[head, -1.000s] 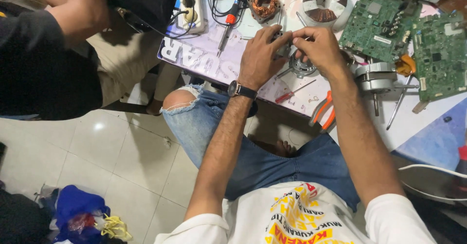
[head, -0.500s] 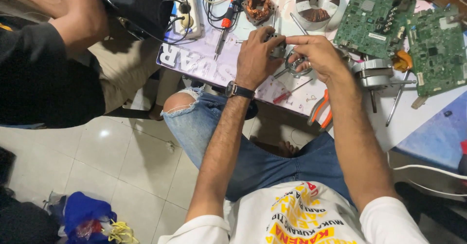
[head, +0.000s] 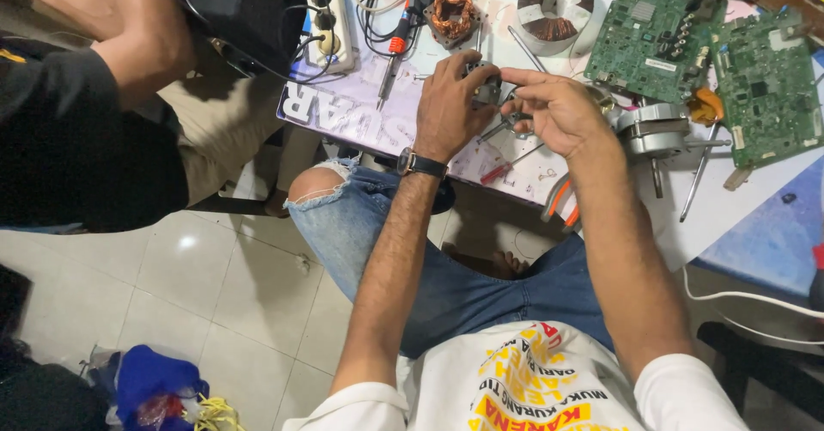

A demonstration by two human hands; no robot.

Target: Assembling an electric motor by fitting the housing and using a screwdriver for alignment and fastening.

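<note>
Since the earlier frames little has shifted: both hands remain together over the same small part at the table edge, and the other person's arm at the upper left has dropped slightly lower in view.

Head view. Left hand [head: 448, 105] is curled around a small grey metal part [head: 487, 90], fingers closed on it, a watch [head: 421, 164] on the wrist. Right hand [head: 556, 109] is pinched at the fingertips against the same part; what it pinches is too small to tell. The part is held just above the table [head: 360, 118], between the two hands. Judged from this, the part is only partly worked on: it is in hand, not set down, and other pieces lie loose around it, so much appears left to do.

Surface: the table is covered with a printed sheet and crowded. A copper-wound coil [head: 452, 15] and a larger wound ring [head: 557, 3] lie beyond the hands. Two green circuit boards [head: 657, 32] sit to the right, with a silver motor housing [head: 654, 130] just beside the right hand. Orange-handled pliers [head: 560, 205] hang at the near edge. A screwdriver [head: 395, 40] and a white power strip [head: 329, 15] lie to the left.

Room: pale tiled floor [head: 206, 285], with a blue cloth bundle [head: 150, 384] on it. Another person's arm [head: 129, 40] in a black sleeve occupies the upper left.
</note>
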